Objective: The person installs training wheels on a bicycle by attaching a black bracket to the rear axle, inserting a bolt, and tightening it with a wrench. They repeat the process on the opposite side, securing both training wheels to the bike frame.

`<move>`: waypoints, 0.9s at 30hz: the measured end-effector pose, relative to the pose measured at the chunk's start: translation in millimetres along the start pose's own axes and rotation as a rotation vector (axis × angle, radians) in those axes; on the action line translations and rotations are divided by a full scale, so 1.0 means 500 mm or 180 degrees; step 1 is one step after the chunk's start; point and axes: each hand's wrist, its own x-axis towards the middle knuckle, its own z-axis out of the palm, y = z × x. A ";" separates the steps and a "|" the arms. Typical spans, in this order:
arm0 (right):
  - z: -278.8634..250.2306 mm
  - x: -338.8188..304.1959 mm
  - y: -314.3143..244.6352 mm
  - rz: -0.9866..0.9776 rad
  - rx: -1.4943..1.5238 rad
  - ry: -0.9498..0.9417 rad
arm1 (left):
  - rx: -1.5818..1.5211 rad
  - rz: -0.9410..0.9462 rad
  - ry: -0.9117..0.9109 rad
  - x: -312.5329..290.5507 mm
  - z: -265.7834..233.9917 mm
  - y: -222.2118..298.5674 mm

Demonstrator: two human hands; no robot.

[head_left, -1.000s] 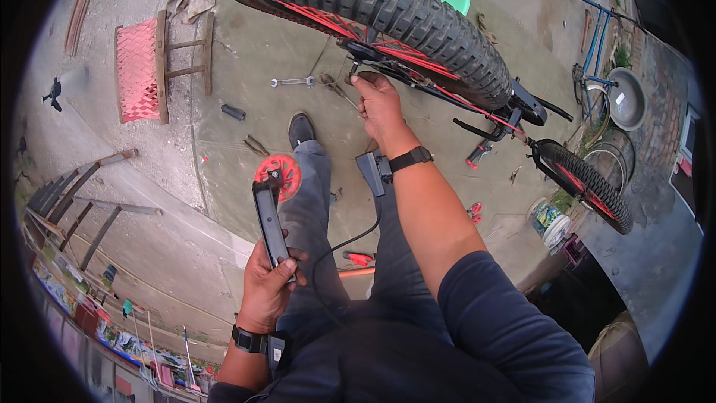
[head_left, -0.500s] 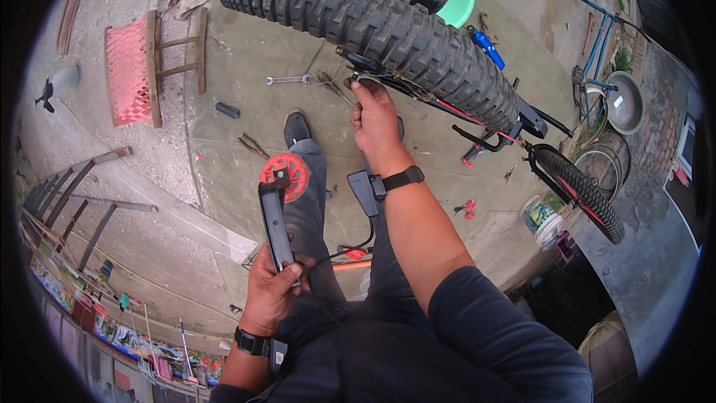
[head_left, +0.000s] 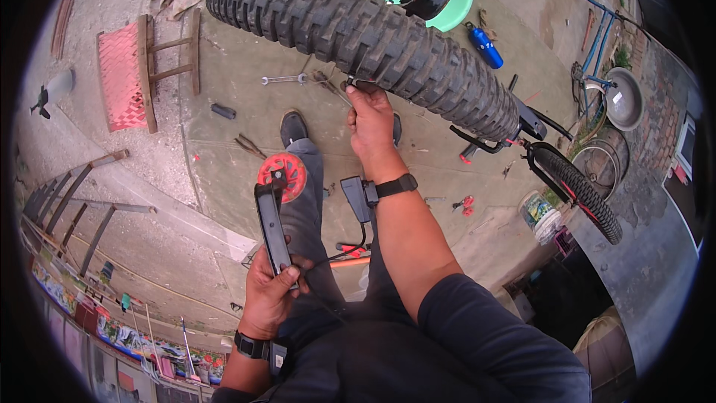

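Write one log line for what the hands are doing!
left hand: holds flat black bar | right hand: grips knobby black bicycle tyre edge

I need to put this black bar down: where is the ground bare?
Bare concrete lies between the red stool and the shoe, below the black handle. It is crowded under the knobby tyre: a wrench and other tools lie by the right hand.
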 end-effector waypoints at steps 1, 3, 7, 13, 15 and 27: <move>0.000 0.001 0.000 -0.0017 -0.0054 0.0016 | -0.0001 0.0002 0.0003 0.000 0.001 0.000; 0.000 0.001 0.002 -0.0004 -0.0095 0.0057 | -0.0011 -0.0011 0.0018 0.000 0.003 0.001; 0.000 0.001 0.002 0.0204 0.0072 0.0049 | -0.0040 -0.0017 0.0032 0.000 0.006 0.001; 0.005 -0.012 0.002 0.0475 0.0790 -0.0202 | -0.0028 -0.0019 0.0066 0.003 0.010 0.000; 0.005 -0.012 0.004 0.0411 0.0824 -0.0244 | -0.0017 -0.0022 0.0078 0.003 0.011 0.000; -0.014 0.017 0.017 0.0175 0.0482 -0.0113 | 0.0006 -0.0013 0.0053 0.002 0.008 0.001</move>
